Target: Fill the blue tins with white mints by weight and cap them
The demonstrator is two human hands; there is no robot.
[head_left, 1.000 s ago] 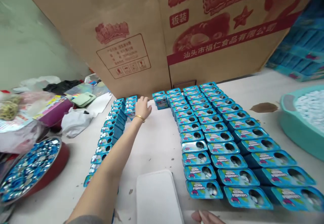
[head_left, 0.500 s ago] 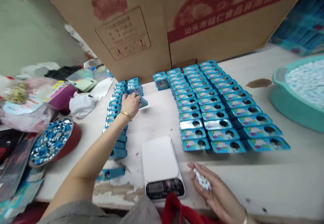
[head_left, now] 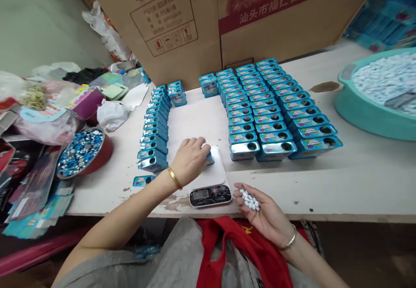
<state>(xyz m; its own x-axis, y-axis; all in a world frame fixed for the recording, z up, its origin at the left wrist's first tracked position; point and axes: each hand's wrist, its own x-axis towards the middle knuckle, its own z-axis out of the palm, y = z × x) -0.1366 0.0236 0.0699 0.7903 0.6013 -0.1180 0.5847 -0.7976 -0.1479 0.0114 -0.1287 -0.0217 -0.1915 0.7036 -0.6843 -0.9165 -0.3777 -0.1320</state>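
Note:
My left hand (head_left: 190, 162) is over the white digital scale (head_left: 212, 178), its fingers closed on a small blue tin (head_left: 210, 159) that is mostly hidden behind them. Whether the tin rests on the scale's plate I cannot tell. To the right of the scale, my right hand (head_left: 268, 216) is turned palm up and cupped. A small heap of white oval candies (head_left: 250, 200) lies in it. Left of the scale, a column of blue tins (head_left: 154, 142) with round holes in their tops lines the table, and a loose blue lid-like piece (head_left: 143, 181) lies in front.
Several rows of blue tins (head_left: 271, 119) stand to the right. A teal basin (head_left: 367, 112) of white candies with a scoop sits at far right. Left are a red bowl (head_left: 105, 151) of shiny blue-silver pieces and piled bags. A large cardboard box (head_left: 182, 67) stands behind.
My left hand has brought a tin from the left-hand group toward me, over the scale. My right hand still holds its candies beside the scale. The camera view has shifted.

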